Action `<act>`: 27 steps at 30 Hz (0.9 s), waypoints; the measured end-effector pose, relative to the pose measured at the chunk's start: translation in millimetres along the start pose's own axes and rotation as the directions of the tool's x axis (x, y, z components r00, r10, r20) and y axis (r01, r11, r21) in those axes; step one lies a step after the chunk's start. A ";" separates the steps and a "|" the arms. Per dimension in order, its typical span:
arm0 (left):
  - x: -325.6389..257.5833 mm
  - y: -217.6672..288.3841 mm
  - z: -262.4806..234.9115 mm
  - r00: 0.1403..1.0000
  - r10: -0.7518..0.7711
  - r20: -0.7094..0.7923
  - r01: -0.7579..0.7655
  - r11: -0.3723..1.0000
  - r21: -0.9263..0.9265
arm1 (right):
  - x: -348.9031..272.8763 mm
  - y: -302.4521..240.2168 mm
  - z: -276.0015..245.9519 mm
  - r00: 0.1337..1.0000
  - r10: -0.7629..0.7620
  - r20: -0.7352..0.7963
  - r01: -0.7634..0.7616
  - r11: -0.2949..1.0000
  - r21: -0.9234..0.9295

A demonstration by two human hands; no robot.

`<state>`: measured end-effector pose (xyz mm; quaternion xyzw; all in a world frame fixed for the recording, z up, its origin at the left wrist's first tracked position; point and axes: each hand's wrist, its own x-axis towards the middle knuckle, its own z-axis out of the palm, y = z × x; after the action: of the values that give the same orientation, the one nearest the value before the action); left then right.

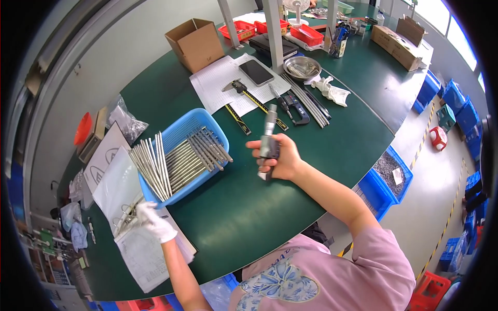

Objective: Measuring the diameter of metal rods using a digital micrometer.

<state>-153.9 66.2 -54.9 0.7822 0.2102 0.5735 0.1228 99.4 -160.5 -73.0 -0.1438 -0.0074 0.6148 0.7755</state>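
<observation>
Micrometer [268,139], grey with a dark frame, sits upright in the right hand [277,158] above the green worktop [259,207], spindle end pointing away from the person; fingers [258,146] wrap closed round its lower body, which keeps the barrel free and the scale turned toward the head. Left hand [154,222], in a white glove, is down at the near left, fingers closed on what looks like thin metal pieces on a clear plastic bag [116,181] over paper sheets [142,256]; exact grip too small to tell. Just beyond that hand, a blue basket [210,123] holds a fan of metal rods [176,160], ends sticking out over the rim so they are easy to pick singly. Farther out, within reach: digital callipers [290,106] and a ruler [237,119] lying flat, a phone [256,72] on a white sheet [218,85], more rods [306,101], a steel bowl [302,67], a white glove [329,90]. A cardboard box [196,44] and red trays [306,34] stand at the far edge. Blue bins [386,179] stand on the floor to the right.
</observation>
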 end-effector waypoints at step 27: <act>-45.5 96.4 47.1 0.174 -0.145 0.974 0.956 -0.214 -0.202 | -13.1 26.0 3.5 0.986 0.114 -0.120 -0.144 0.948 -0.284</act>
<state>-102.7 -37.9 -66.3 0.4258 0.1569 0.0694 0.8884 70.8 -167.1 -73.6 -0.2879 -0.0487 0.6482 0.7033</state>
